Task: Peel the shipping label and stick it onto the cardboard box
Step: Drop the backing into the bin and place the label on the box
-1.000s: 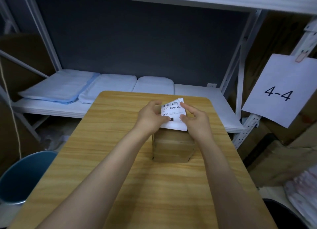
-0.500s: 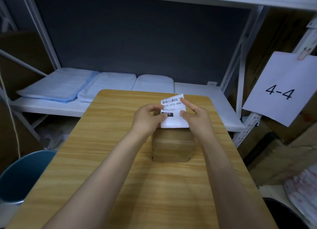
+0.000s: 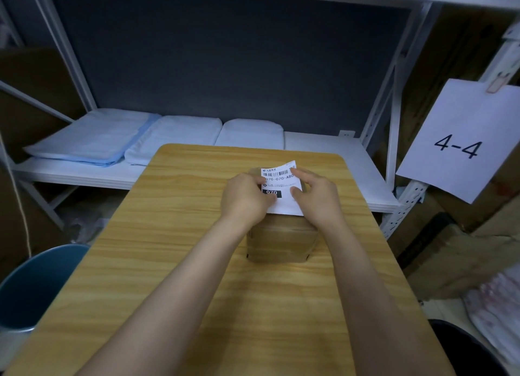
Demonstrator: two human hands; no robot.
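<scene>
A: Noting surroundings first. A white paper sign (image 3: 461, 142) reading "4-4" is hanging clipped to the metal shelving (image 3: 394, 100) on the right. Folded pale blue and white cloths (image 3: 157, 139) are lying in a row on the white shelf board behind the table. A blue bin (image 3: 36, 285) is sitting low on the left, and brown cartons (image 3: 461, 252) are crowding the floor on the right.

B: Anything blocking your view of the work?

A: The hands themselves. The left hand (image 3: 244, 198) is covering the label's lower left and the right hand (image 3: 318, 198) its right edge, so the top of the box is mostly hidden.

B: Surface and room?

A: A wood-grain table (image 3: 174, 263) with rounded corners, bare apart from the box. The light is dim; a dark grey panel is backing the shelf.

B: And the pieces?

A: The cardboard box (image 3: 281, 243) is standing near the far middle of the table, plain brown and squarish. The shipping label (image 3: 281, 187), white with a barcode, "070-070-A80" and a black "070" block, is lying over the box's top, its far corner lifting slightly.

B: The grip?

A: Both hands are closed onto the label, fingertips pressing its sides. I cannot tell how much is stuck down.
</scene>
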